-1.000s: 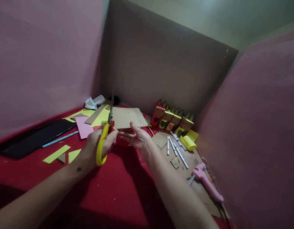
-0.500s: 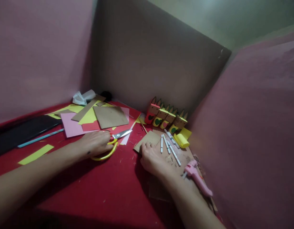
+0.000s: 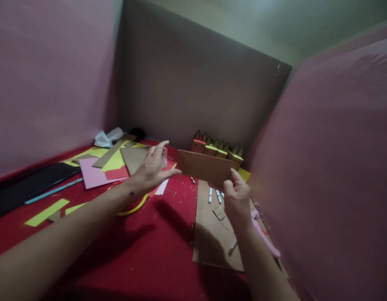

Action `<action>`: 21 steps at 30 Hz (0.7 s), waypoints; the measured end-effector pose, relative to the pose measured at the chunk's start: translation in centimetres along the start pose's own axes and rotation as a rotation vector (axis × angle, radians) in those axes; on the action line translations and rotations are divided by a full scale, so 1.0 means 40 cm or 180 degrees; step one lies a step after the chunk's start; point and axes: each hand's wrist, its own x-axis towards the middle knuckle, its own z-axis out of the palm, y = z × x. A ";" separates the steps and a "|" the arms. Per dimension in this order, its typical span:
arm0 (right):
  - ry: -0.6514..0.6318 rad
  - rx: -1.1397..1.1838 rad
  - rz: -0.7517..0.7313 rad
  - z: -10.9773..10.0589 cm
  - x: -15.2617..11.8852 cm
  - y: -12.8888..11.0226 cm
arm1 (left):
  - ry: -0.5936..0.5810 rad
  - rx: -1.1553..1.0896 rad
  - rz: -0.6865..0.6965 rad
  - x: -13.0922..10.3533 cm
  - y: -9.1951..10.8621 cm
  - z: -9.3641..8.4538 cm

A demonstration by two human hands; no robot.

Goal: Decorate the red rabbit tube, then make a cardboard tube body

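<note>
A flat brown cardboard piece (image 3: 206, 166) is held up above the table by my right hand (image 3: 237, 196), whose thumb and fingers pinch its right end. Just off the piece's left end, my left hand (image 3: 152, 167) has its thumb and fingers spread apart and nothing in them. Beneath my left forearm lie the scissors (image 3: 137, 207); only part of a yellow handle shows. Behind the raised cardboard stand several small red and yellow decorated boxes with pointed tops (image 3: 216, 146), their lower parts hidden.
On the red tabletop (image 3: 143, 255), a cardboard sheet (image 3: 208, 246) carries several white sticks (image 3: 210, 195) and a small cardboard scrap (image 3: 219, 213). A pink glue gun (image 3: 267, 238) lies at the right. Coloured paper (image 3: 93, 173) and a black flat item (image 3: 33, 182) lie left.
My right hand has lifted the cardboard piece off the sheet and turned it up. My left hand has let go of the scissors and moved up and right, opening.
</note>
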 end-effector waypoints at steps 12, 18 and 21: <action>-0.0557 0.2554 0.1735 0.036 0.020 0.068 | -0.0533 -0.2458 -0.1334 -0.020 0.057 0.013; -0.0675 0.1654 0.0482 0.067 -0.012 0.072 | -0.0327 -0.2430 -0.1500 -0.041 0.048 0.019; -0.0633 0.0730 -0.0697 0.050 -0.024 0.070 | -0.0508 -0.2866 -0.2069 -0.038 0.016 0.031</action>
